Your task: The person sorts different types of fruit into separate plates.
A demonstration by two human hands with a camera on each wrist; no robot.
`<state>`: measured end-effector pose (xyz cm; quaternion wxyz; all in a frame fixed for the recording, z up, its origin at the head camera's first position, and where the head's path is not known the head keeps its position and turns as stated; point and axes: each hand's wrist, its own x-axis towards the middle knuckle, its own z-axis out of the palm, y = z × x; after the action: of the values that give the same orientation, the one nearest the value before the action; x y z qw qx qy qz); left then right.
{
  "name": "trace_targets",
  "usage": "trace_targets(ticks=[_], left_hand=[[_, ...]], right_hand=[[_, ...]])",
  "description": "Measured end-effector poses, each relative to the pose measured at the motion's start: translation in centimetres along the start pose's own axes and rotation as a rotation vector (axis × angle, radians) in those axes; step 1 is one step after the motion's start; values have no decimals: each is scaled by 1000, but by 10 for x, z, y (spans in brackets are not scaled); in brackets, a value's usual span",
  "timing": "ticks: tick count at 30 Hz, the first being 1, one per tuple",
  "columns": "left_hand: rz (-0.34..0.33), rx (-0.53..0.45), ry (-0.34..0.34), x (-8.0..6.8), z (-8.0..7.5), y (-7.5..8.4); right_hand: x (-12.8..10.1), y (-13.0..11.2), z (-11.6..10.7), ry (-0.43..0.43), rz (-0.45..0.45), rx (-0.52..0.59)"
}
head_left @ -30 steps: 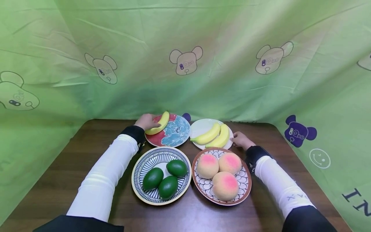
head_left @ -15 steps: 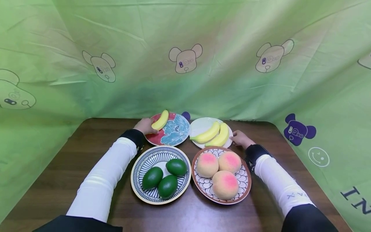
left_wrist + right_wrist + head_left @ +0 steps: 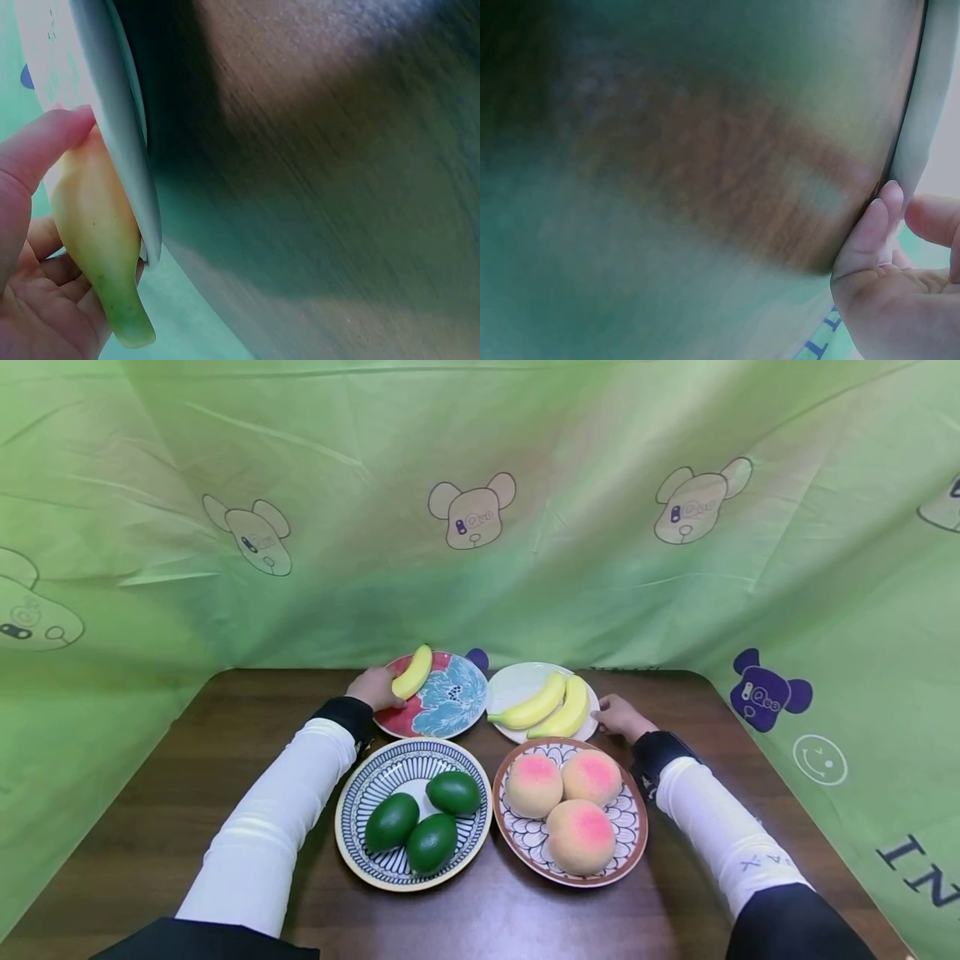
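My left hand (image 3: pixel 372 687) grips a yellow banana (image 3: pixel 412 672) at the left edge of a red and blue flowered plate (image 3: pixel 450 702). In the left wrist view the banana (image 3: pixel 94 240) lies in my palm, with my thumb (image 3: pixel 34 154) against the plate rim (image 3: pixel 112 127). My right hand (image 3: pixel 618 717) rests on the table and touches the right rim of a white plate (image 3: pixel 517 685) that holds two bananas (image 3: pixel 551 706). The right wrist view shows my fingertips (image 3: pixel 881 217) against that plate's rim (image 3: pixel 922 105).
Nearer me stand a blue striped plate (image 3: pixel 375 777) with three green avocados (image 3: pixel 420 818) and a brown-rimmed plate (image 3: pixel 630 852) with three peaches (image 3: pixel 562 797). The brown wooden table (image 3: pixel 187 777) is walled by green cloth (image 3: pixel 480 510) at the back and both sides.
My left hand has pulled the banana a little further left, over the flowered plate's left edge. The right hand stays at the white plate's rim.
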<state>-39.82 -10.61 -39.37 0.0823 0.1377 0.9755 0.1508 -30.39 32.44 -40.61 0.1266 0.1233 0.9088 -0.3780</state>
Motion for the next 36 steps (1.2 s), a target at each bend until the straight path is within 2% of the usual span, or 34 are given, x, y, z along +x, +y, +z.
trace_targets(ticks=[7,22,36], left_hand=[[-7,15,15,-4,-1,4],[-19,-4,9,-8,-1,8],[-6,36,14,-4,-3,-2]], right_hand=[[1,0,0,3,-5,28],[1,4,1,5,-10,1],[3,4,-1,1,-20,-3]])
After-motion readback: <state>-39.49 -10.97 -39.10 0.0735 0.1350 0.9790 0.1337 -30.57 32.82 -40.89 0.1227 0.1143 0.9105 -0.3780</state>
